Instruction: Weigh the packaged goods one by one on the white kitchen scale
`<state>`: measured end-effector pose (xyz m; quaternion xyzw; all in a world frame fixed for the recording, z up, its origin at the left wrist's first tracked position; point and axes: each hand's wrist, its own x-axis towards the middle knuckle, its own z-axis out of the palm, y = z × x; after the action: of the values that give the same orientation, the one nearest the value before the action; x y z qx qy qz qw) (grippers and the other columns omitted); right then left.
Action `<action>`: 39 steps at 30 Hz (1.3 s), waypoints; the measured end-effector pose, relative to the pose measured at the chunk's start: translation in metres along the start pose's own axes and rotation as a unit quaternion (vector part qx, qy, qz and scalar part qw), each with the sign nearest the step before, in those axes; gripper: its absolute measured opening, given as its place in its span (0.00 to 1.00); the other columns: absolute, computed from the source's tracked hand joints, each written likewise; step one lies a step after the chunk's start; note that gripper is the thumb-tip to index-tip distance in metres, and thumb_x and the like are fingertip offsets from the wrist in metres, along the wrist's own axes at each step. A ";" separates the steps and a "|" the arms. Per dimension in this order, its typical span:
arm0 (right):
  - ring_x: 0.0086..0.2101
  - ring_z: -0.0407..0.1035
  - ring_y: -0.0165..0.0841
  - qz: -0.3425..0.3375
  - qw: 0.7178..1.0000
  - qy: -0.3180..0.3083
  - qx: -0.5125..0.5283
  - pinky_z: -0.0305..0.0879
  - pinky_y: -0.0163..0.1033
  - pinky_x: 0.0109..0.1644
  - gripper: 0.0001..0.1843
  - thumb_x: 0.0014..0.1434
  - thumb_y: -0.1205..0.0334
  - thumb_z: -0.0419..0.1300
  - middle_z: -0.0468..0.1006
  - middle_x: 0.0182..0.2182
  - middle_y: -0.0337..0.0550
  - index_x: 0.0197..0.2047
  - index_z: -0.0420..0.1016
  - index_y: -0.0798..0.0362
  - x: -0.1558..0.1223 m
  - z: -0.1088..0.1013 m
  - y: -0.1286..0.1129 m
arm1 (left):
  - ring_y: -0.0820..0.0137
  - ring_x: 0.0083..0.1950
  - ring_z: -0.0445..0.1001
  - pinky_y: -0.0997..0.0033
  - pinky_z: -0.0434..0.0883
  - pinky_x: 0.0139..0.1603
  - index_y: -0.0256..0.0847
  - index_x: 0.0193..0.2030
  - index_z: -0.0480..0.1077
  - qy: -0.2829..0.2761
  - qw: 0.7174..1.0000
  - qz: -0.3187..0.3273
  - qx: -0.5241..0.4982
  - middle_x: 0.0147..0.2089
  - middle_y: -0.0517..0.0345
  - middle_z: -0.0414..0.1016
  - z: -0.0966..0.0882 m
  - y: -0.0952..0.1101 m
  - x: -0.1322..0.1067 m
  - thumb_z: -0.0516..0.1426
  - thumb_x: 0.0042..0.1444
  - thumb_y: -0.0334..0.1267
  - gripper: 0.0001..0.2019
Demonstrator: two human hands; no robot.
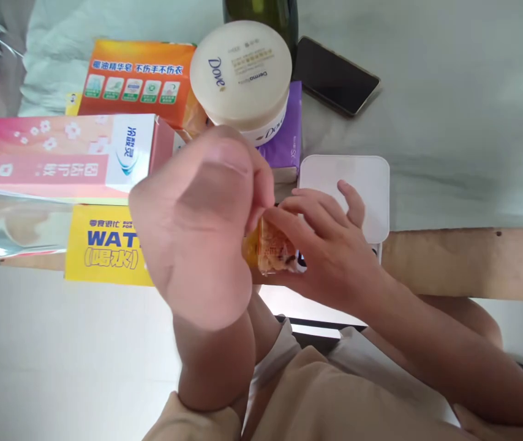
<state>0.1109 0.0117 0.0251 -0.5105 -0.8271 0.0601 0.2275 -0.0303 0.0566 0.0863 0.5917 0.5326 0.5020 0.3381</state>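
Note:
My right hand (pixel 335 248) holds a small orange-and-yellow clear-wrapped packet (pixel 276 248), with the thumb and fingers closed round its side. My left hand (pixel 201 233) is raised close to the camera, curled into a fist. Its fingertips meet the packet's upper left edge in the view, but whatever they pinch is hidden behind the hand. Under my right hand lies a flat white square item (pixel 348 168) with rounded corners. A white Dove jar (pixel 243 73) stands just beyond my left hand, on or beside a purple box (pixel 291 135).
Left are a pink toothpaste box (pixel 59 156), a yellow "WAT..." package (pixel 105 245) at the wooden edge (pixel 463 260), and an orange soap pack (pixel 142 76). A dark green bottle (pixel 270 15) and a phone (pixel 337 75) are farther back on the pale green cloth (pixel 449 122).

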 end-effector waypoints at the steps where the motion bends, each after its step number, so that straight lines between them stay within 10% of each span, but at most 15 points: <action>1: 0.57 0.70 0.39 0.014 1.000 0.021 0.012 0.56 0.58 0.73 0.28 0.61 0.46 0.61 0.76 0.53 0.45 0.61 0.63 0.45 0.001 -0.007 0.002 | 0.76 0.25 0.57 0.70 0.57 0.23 0.41 0.22 0.60 0.003 1.000 0.016 -0.010 0.21 0.60 0.56 0.002 0.000 -0.001 0.52 0.67 0.38 0.19; 6: 0.54 0.69 0.45 0.149 0.984 0.096 -0.003 0.71 0.54 0.58 0.40 0.56 0.39 0.65 0.71 0.56 0.57 0.64 0.59 0.50 -0.004 -0.039 0.026 | 0.79 0.34 0.70 0.78 0.70 0.30 0.42 0.36 0.67 -0.142 0.984 -0.107 0.008 0.35 0.62 0.71 0.021 0.003 -0.005 0.60 0.61 0.38 0.06; 12: 0.48 0.69 0.41 0.192 0.976 0.101 0.003 0.74 0.51 0.50 0.46 0.55 0.30 0.61 0.73 0.51 0.59 0.64 0.66 0.56 -0.025 -0.042 0.047 | 0.77 0.35 0.78 0.79 0.78 0.31 0.43 0.42 0.69 -0.289 0.944 -0.155 -0.025 0.44 0.59 0.78 0.047 0.003 -0.007 0.64 0.57 0.45 0.12; 19: 0.60 0.64 0.49 0.160 0.983 0.090 0.031 0.75 0.45 0.42 0.42 0.56 0.33 0.61 0.67 0.58 0.62 0.64 0.67 0.55 -0.036 -0.034 0.070 | 0.75 0.40 0.80 0.78 0.79 0.38 0.41 0.43 0.71 -0.194 0.968 -0.161 0.007 0.43 0.58 0.79 0.064 -0.015 -0.002 0.60 0.60 0.35 0.05; 29: 0.50 0.74 0.37 0.117 0.986 0.105 0.057 0.76 0.49 0.54 0.22 0.66 0.49 0.54 0.74 0.56 0.54 0.57 0.72 0.52 -0.044 -0.026 0.091 | 0.71 0.42 0.77 0.67 0.73 0.43 0.43 0.43 0.78 -0.200 0.954 -0.084 0.205 0.40 0.59 0.81 0.070 -0.031 0.001 0.61 0.59 0.37 0.06; 35: 0.44 0.73 0.35 0.122 0.961 0.234 0.085 0.70 0.42 0.42 0.22 0.69 0.46 0.49 0.76 0.44 0.50 0.52 0.73 0.51 -0.051 -0.030 0.110 | 0.80 0.26 0.67 0.70 0.63 0.29 0.43 0.32 0.70 0.023 0.993 0.103 0.046 0.26 0.67 0.69 0.073 -0.031 -0.002 0.59 0.66 0.35 0.09; 39: 0.41 0.71 0.34 0.126 0.951 0.269 0.084 0.67 0.42 0.39 0.20 0.68 0.46 0.51 0.75 0.42 0.49 0.51 0.73 0.51 -0.056 -0.025 0.119 | 0.85 0.19 0.63 0.71 0.54 0.20 0.40 0.34 0.70 0.060 0.986 0.143 -0.059 0.24 0.70 0.64 0.074 -0.038 0.004 0.57 0.68 0.34 0.09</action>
<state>0.2398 0.0159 -0.0092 -0.5871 -0.6558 0.0181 0.4742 0.0290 0.0781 0.0314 0.6093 0.4312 0.6106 0.2646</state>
